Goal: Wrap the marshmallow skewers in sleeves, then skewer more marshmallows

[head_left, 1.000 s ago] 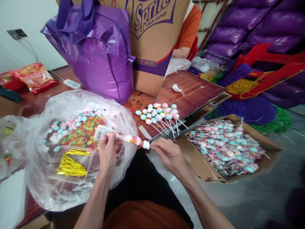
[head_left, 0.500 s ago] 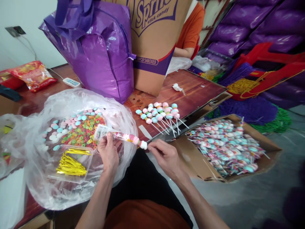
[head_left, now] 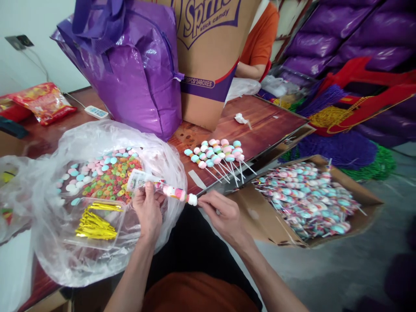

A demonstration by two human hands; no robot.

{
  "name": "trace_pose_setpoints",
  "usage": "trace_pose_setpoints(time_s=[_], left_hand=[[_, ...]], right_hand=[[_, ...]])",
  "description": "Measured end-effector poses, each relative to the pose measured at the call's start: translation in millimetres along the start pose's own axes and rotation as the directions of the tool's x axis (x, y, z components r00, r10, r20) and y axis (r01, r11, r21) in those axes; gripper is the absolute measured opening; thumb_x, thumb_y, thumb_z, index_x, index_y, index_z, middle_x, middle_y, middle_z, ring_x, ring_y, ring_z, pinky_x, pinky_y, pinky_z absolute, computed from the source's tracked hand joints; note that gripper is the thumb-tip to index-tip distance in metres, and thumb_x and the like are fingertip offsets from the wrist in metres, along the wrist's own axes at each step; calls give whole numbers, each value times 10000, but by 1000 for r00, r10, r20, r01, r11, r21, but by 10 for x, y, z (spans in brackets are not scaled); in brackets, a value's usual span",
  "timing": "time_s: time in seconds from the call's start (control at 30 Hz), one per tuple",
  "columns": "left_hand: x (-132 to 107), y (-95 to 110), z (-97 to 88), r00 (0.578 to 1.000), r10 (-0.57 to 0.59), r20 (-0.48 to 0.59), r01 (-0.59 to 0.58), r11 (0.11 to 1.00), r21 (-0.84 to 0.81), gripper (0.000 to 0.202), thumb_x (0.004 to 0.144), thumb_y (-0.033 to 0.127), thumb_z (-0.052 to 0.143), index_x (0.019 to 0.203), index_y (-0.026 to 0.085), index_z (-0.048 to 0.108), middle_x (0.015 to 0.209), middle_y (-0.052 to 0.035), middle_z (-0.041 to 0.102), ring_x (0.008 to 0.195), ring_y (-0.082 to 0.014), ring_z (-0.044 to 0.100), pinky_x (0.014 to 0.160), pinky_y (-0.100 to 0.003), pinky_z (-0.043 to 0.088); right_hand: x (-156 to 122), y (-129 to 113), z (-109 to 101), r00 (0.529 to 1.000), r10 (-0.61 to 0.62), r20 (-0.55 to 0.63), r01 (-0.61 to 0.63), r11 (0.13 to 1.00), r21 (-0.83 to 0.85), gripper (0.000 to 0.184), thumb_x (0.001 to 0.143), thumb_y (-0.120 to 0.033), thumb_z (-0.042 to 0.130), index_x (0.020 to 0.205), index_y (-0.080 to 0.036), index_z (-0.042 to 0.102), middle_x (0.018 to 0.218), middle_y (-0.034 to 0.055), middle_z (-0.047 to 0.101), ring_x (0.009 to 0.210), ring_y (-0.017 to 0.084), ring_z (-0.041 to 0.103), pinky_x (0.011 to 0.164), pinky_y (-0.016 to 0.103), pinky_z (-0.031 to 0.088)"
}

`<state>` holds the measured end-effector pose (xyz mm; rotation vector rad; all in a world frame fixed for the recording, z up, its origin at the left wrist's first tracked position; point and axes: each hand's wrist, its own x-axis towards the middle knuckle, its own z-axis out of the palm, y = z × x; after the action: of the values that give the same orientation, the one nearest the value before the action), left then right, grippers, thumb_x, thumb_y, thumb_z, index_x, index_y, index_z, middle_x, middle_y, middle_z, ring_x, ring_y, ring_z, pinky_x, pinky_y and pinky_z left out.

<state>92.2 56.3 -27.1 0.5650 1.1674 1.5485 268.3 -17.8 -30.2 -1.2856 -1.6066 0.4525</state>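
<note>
**A:** What do the hands hold?

**B:** The left hand [head_left: 147,210] is closed on a clear wrapper [head_left: 141,179], with the thumb on top and the fingers curled under it; the right hand [head_left: 222,212] pinches the end of a candy stick [head_left: 177,193] with its fingertips, and its other fingers are bent in.

**A:** Where is the candy stick?

**B:** It is right between the two hands; its far end is inside the wrapper, and the white sweet at the near end touches the right fingertips.

**A:** What is by the left hand?

**B:** A big plastic bag [head_left: 48,251] lies open under and past it; inside are bright candy rings [head_left: 112,180] and soft round sweets [head_left: 78,173]; just left of the hand is a clear tray [head_left: 121,216] with gold ties [head_left: 95,223] in it.

**A:** And by the right hand?

**B:** Just past it, a bunch of bare candy sticks [head_left: 217,155] lies on the worktop [head_left: 269,121]; to its right is a brown box [head_left: 263,221] full of wrapped sticks [head_left: 308,201].

**A:** What is farther away?

**B:** A shiny purple bag [head_left: 136,73] and a tall carton [head_left: 208,52] stand side by side, touching, at the far side of the worktop; behind the carton is another person's orange sleeve [head_left: 260,39]; far to the left are a white remote [head_left: 96,113] and a red packet [head_left: 42,102].
</note>
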Motion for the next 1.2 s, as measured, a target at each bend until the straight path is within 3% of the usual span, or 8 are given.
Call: trace_pose_setpoints(time_s=[0.2,0.37,0.47,0.57,0.73,0.9,1.03,1.2], left_hand=[[-59,69,28,997,11,73,-13,1000,26,416,711,507,805,838,198,556,791,22,691,692,-141,710,642,-248,564],[-146,85,62,987,-63,148,55,997,55,396,733,477,805,882,170,604,884,-54,735,836,-184,728,713,-263,566],[-189,78,87,981,-92,172,87,996,32,392,730,459,815,910,169,623,859,-39,730,807,-173,726,698,-248,559],[-173,86,75,974,-134,182,137,991,-6,378,729,437,821,911,179,613,838,-20,725,768,-151,719,658,-222,548],[-78,151,-10,962,-196,191,195,981,25,415,699,466,832,903,175,618,820,-23,726,710,-140,709,616,-214,541],[-158,130,19,948,-208,241,207,978,32,344,742,413,816,924,180,640,847,1,715,746,-110,695,698,-213,549],[-158,123,9,947,-186,262,191,982,7,316,768,419,796,908,182,642,890,-21,730,813,-141,713,751,-248,553],[62,184,-145,957,-173,234,187,982,-37,327,745,391,821,925,176,652,989,-80,758,920,-217,733,788,-322,566]], right_hand=[[21,-5,36,997,69,-30,-68,996,50,153,947,-130,573,842,-197,663,751,7,624,678,127,580,642,253,429],[23,-84,140,998,24,-52,-23,1000,18,163,952,-113,559,851,-189,663,763,13,624,692,125,590,657,244,444],[48,-128,236,995,-6,-99,5,1000,-10,165,964,-118,547,868,-185,665,780,26,639,706,131,599,675,248,463],[85,-163,293,991,-56,-121,47,996,-75,179,983,-130,522,894,-184,668,809,45,668,741,140,625,700,252,486],[106,-184,246,989,-147,-25,134,950,-281,192,986,-121,522,901,-187,680,799,46,694,737,138,653,722,248,497],[124,-216,370,981,-184,-59,153,926,-344,208,981,-105,517,873,-181,677,773,54,685,734,150,659,715,249,502],[142,-272,511,990,-105,-95,74,956,-285,245,1000,-126,474,916,-181,698,814,71,688,774,159,664,734,256,515],[66,-290,435,1000,-20,21,20,1000,-9,226,979,-142,505,1032,-192,719,823,39,711,704,137,661,669,232,517]])
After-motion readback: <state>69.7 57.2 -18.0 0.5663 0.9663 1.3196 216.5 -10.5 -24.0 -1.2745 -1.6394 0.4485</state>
